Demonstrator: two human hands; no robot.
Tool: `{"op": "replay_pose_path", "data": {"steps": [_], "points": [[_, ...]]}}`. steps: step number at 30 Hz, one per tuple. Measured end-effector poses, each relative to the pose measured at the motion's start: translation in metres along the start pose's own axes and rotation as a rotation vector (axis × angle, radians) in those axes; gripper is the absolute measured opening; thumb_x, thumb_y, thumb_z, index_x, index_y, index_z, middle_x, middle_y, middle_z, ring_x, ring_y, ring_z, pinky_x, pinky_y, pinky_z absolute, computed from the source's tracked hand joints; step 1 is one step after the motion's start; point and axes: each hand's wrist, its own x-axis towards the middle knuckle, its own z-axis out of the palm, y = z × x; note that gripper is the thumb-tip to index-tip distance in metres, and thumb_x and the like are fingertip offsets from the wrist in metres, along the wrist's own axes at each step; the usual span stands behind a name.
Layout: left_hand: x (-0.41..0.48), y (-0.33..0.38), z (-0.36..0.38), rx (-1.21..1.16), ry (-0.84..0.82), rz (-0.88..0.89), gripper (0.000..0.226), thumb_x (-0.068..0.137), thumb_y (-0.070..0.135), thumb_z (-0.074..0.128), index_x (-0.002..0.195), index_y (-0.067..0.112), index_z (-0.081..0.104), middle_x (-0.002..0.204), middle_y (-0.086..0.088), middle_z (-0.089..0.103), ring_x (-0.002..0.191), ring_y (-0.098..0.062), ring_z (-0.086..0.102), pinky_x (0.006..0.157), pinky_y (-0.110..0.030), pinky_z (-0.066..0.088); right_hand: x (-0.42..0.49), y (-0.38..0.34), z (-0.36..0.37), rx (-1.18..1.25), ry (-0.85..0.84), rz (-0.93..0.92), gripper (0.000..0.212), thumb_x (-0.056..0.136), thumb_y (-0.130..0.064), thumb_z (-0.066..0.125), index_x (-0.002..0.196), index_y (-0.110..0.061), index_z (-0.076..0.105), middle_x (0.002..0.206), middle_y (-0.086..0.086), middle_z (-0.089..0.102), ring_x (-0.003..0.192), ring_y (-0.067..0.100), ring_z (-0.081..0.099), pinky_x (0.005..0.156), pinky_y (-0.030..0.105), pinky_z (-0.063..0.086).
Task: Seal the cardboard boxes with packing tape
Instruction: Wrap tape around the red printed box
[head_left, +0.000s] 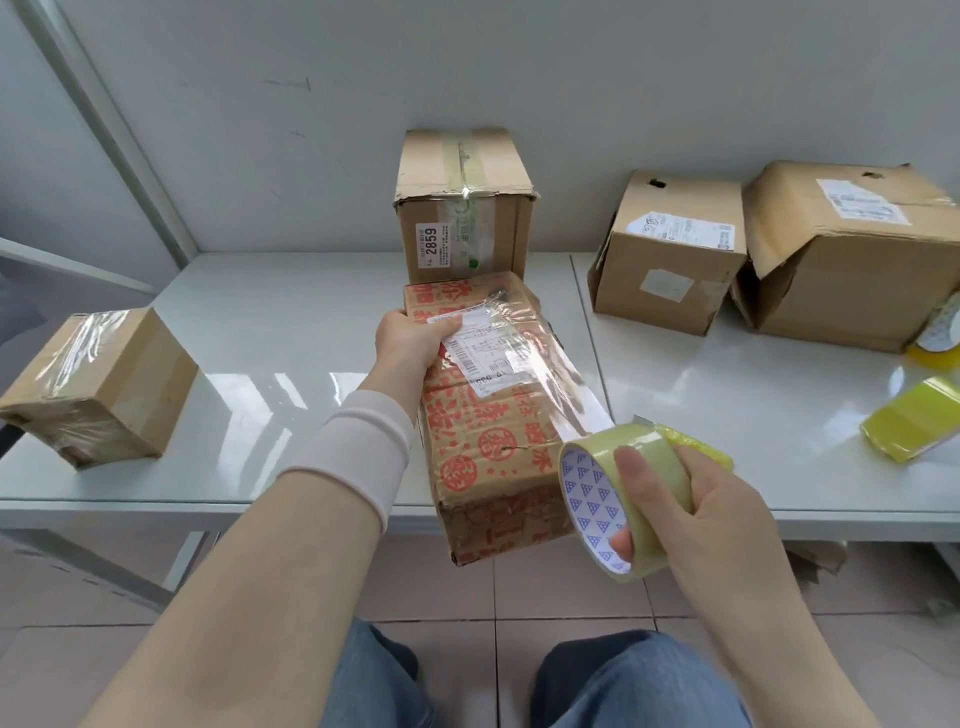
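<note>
A long cardboard box with red printing (483, 447) lies on the white table (270, 358), its near end hanging over the front edge. My left hand (410, 340) grips its far left corner, thumb on the white label. My right hand (696, 509) holds a roll of clear packing tape (618, 499) at the box's near right corner, with fingers through the core. A strip of clear tape (545, 374) runs from the roll along the box top toward the far end.
A taped box (98, 384) sits at the left. A tall box numbered 2859 (462, 208) stands against the wall. Two brown boxes (670, 254) (852, 249) sit at the right. Yellow tape rolls (914, 426) (940, 332) lie near the right edge.
</note>
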Motion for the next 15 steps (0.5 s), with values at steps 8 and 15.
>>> {"op": "replay_pose_path", "data": {"steps": [8,15], "points": [[-0.003,0.001,-0.001,-0.009,-0.032,0.007,0.035,0.079,0.023,0.076,0.109,0.010,0.062,0.096,-0.006,0.070,0.076,-0.019,0.067,0.064,-0.028,0.054,-0.010,0.016,0.001,-0.094,-0.016,0.144,0.025,0.081,-0.045,0.058,0.075,-0.021,0.056,0.055,-0.004,0.064,0.042,0.001,0.061,0.037,0.010,0.039],[-0.005,0.003,0.002,0.107,0.025,0.093,0.048,0.079,0.032,0.075,0.118,0.011,0.057,0.116,-0.009,0.064,0.100,-0.024,0.064,0.089,-0.037,0.052,-0.009,0.035,0.016,-0.097,0.028,0.199,0.024,0.083,-0.045,0.058,0.075,-0.023,0.056,0.050,-0.005,0.063,0.046,0.005,0.063,0.047,0.022,0.054]]}}
